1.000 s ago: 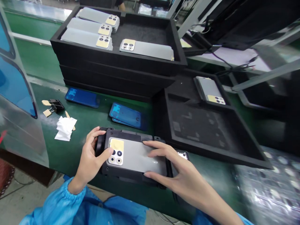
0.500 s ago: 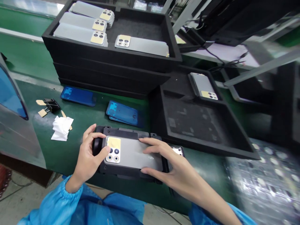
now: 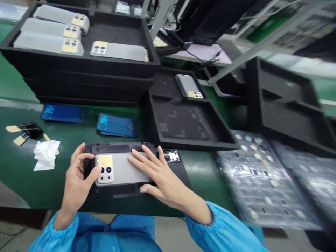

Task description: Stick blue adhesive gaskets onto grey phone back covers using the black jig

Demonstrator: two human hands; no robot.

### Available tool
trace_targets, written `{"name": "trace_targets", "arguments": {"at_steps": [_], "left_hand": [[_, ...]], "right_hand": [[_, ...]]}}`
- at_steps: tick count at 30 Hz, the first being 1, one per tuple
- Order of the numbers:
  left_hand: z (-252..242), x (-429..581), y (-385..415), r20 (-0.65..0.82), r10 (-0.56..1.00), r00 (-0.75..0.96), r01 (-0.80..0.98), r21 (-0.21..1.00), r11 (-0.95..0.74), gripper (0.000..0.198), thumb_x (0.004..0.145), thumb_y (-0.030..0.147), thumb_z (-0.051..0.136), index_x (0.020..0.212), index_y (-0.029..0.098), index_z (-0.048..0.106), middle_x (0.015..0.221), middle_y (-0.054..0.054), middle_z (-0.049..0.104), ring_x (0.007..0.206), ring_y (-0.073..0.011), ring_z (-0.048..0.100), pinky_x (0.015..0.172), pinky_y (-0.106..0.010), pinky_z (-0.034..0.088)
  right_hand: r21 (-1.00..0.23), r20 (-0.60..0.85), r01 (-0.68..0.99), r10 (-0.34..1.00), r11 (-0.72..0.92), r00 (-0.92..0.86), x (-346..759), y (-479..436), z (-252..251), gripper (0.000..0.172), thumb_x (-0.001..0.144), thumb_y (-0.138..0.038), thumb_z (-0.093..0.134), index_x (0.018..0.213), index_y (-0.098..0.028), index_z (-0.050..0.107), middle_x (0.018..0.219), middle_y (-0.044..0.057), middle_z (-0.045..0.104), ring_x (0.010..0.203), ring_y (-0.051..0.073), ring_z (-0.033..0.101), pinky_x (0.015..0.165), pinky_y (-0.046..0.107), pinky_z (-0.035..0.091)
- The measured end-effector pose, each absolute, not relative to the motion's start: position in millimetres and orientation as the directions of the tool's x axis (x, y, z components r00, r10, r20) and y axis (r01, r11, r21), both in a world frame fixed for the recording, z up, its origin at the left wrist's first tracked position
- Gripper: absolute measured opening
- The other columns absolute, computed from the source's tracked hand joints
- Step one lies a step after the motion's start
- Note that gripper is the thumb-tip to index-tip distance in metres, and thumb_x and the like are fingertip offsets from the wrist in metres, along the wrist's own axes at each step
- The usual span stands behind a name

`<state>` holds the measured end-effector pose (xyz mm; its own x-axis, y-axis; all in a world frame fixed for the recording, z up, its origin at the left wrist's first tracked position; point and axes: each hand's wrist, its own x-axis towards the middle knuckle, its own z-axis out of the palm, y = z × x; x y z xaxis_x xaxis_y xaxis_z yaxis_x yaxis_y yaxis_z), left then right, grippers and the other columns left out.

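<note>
On cover (image 3: 126,170) — left hand (image 3: 76,179), right hand (image 3: 160,179)

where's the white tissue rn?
Head view, left side: the white tissue lies on the green bench, just left of the left hand and just below the black binder clip.

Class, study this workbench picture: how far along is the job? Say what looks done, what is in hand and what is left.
Likely done: one grey cover lies in the right-hand tray, and blue films lie on the belt. In hand: a back cover sits in the black fixture; the right hand presses it flat, the left hand clasps the fixture's end. Remaining: stacks of covers sit in the far tray.
</note>
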<state>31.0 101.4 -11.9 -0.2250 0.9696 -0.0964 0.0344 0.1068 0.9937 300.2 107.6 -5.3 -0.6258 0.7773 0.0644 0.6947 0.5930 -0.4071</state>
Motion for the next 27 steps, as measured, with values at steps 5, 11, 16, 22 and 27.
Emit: {"name": "trace_targets", "arguments": {"at_steps": [5, 11, 16, 22, 27], "left_hand": [[-8, 29, 103, -0.096, 0.968, -0.233, 0.036, 0.994, 0.107, 0.028, 0.075, 0.035, 0.086, 0.093, 0.023, 0.068, 0.161, -0.011, 0.044, 0.153, -0.0300, 0.038, 0.124, -0.041, 0.034], [-3, 28, 108, -0.114, 0.965, -0.235, 0.028, 0.992, 0.124, 0.032, 0.071, 0.036, 0.088, 0.092, 0.024, 0.067, 0.162, -0.010, 0.045, 0.153, -0.0332, 0.037, 0.125, -0.047, 0.031], [0, 26, 110, -0.144, 0.960, -0.240, 0.045, 0.986, 0.160, 0.034, 0.072, 0.038, 0.088, 0.094, 0.024, 0.066, 0.164, -0.009, 0.042, 0.154, -0.0341, 0.035, 0.126, -0.048, 0.030], [4, 27, 108, -0.169, 0.956, -0.240, 0.053, 0.981, 0.186, 0.033, 0.074, 0.038, 0.087, 0.084, 0.024, 0.059, 0.168, -0.004, 0.038, 0.153, -0.0325, 0.037, 0.124, -0.047, 0.033], [5, 28, 107, -0.194, 0.950, -0.245, 0.059, 0.975, 0.214, 0.038, 0.073, 0.039, 0.088, 0.080, 0.024, 0.054, 0.168, -0.005, 0.038, 0.149, -0.0343, 0.042, 0.118, -0.046, 0.041]], "right_hand": [[-0.188, 0.247, 0.844, 0.856, 0.502, -0.454, 296, 76, -15, 0.082, 0.098, -0.077, 0.029, 0.156, -0.021, 0.047, 0.164, 0.020, 0.042, 0.156, 0.046, 0.026, 0.120, 0.078, 0.003], [-0.206, 0.360, 0.935, 0.911, 0.287, -0.200, 282, 86, -7, 0.055, 0.107, -0.057, 0.034, 0.134, -0.020, 0.066, 0.160, 0.022, 0.048, 0.155, 0.045, 0.029, 0.118, 0.080, 0.008], [-0.190, 0.358, 0.949, 0.918, 0.252, -0.172, 276, 77, 1, 0.057, 0.107, -0.056, 0.034, 0.136, -0.016, 0.062, 0.160, 0.025, 0.046, 0.156, 0.046, 0.026, 0.117, 0.081, 0.011], [-0.162, 0.339, 0.961, 0.927, 0.225, -0.160, 271, 76, -1, 0.057, 0.105, -0.055, 0.044, 0.139, -0.012, 0.060, 0.159, 0.030, 0.044, 0.153, 0.047, 0.033, 0.116, 0.081, 0.012], [-0.170, 0.330, 0.953, 0.926, 0.251, -0.185, 269, 62, 1, 0.062, 0.106, -0.056, 0.039, 0.145, -0.010, 0.052, 0.161, 0.030, 0.041, 0.158, 0.043, 0.021, 0.119, 0.078, 0.009]]}}
